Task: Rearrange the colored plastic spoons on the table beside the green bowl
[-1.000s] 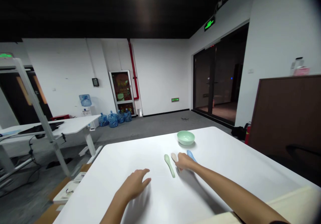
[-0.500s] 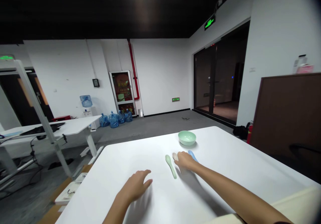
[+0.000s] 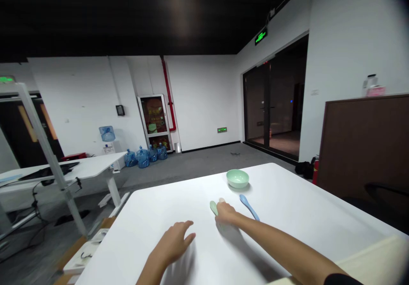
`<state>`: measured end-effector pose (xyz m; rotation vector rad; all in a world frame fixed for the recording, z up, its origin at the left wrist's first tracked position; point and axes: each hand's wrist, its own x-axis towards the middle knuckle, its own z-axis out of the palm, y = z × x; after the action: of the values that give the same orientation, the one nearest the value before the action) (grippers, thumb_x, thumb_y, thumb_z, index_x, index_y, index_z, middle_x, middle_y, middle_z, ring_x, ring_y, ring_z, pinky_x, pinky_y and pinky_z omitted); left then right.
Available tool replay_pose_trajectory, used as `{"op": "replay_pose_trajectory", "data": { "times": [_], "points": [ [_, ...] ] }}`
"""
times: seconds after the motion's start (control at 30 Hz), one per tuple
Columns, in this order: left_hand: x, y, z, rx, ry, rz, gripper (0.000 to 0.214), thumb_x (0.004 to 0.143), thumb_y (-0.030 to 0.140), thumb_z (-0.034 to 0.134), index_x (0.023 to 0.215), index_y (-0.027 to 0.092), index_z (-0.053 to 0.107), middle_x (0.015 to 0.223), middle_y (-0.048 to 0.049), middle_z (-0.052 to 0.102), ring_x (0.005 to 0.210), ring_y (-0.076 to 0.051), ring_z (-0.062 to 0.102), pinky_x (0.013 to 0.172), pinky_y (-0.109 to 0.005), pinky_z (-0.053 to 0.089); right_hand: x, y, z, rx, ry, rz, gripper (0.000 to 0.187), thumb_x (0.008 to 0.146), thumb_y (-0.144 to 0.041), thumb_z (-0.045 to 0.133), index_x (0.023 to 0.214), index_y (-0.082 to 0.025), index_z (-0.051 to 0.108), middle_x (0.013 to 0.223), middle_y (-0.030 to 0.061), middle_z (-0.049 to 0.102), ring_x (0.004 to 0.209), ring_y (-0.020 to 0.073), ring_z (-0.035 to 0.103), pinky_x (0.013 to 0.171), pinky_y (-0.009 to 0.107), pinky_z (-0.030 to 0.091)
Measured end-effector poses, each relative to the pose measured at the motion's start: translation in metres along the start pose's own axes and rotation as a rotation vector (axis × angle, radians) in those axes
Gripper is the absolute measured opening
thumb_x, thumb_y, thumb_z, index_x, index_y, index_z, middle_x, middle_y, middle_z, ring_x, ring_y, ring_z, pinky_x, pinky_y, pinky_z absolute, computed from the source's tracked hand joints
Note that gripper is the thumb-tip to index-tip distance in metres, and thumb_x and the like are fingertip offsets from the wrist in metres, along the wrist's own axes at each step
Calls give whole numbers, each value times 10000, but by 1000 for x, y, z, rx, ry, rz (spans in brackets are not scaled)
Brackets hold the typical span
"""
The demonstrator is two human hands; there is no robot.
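Observation:
A mint-green bowl [image 3: 237, 178] sits near the far edge of the white table [image 3: 306, 217]. In front of it lie three spoons: a green spoon [image 3: 213, 207], a beige spoon [image 3: 221, 200] and a blue spoon [image 3: 249, 207]. My right hand [image 3: 225, 214] reaches forward and covers the handles of the green and beige spoons, so only their heads show. Its fingers are curled down over them, and I cannot see what they grip. My left hand [image 3: 175, 242] rests flat on the table nearer to me, fingers stretched out, holding nothing.
A brown cabinet [image 3: 364, 144] stands to the right of the table. A second white desk [image 3: 64, 170] stands at the left with a slanted metal frame. Blue water jugs [image 3: 143, 155] line the far wall. Glass doors [image 3: 271, 106] are at the back right.
My right hand has slid left, off the blue spoon, which now lies fully visible, and onto the green and beige spoons. The left hand has barely moved.

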<state>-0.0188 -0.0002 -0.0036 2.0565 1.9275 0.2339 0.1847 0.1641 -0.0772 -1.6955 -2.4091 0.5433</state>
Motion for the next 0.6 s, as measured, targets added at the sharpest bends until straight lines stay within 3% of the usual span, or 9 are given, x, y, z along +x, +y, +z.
{"op": "replay_pose_trajectory", "data": {
  "times": [0.13, 0.27, 0.43, 0.6],
  "points": [
    [1, 0, 0, 8, 12, -4, 555, 880, 539, 388, 1351, 268, 500, 1338, -61, 580, 1225, -269, 517, 1015, -391, 391, -2, 4, -16, -14, 24, -5, 251, 699, -299, 640, 871, -119, 673, 1002, 145, 684, 806, 232, 670, 574, 246, 419],
    [1, -1, 1, -6, 6, -3, 553, 878, 548, 387, 1348, 279, 500, 1336, -62, 581, 1229, -257, 515, 1017, -387, 393, -10, 30, -49, 44, 58, -85, 246, 771, -347, 559, 695, -141, 671, 724, 72, 687, 656, 163, 632, 530, 223, 355],
    [2, 1, 1, -3, -13, 1, 563, 878, 553, 386, 1353, 272, 499, 1342, -72, 576, 1238, -257, 508, 1023, -395, 392, -22, 98, -86, -62, 132, 0, 232, 765, -332, 568, 657, -147, 656, 700, 66, 677, 670, 166, 618, 543, 227, 335],
    [1, 4, -1, 1, -14, -1, 559, 880, 539, 389, 1358, 269, 497, 1351, -70, 569, 1231, -261, 514, 1023, -396, 390, -27, 169, -98, -216, 145, 217, 191, 787, -280, 558, 823, -131, 672, 898, 129, 688, 789, 231, 655, 598, 264, 380]
  ]
}}
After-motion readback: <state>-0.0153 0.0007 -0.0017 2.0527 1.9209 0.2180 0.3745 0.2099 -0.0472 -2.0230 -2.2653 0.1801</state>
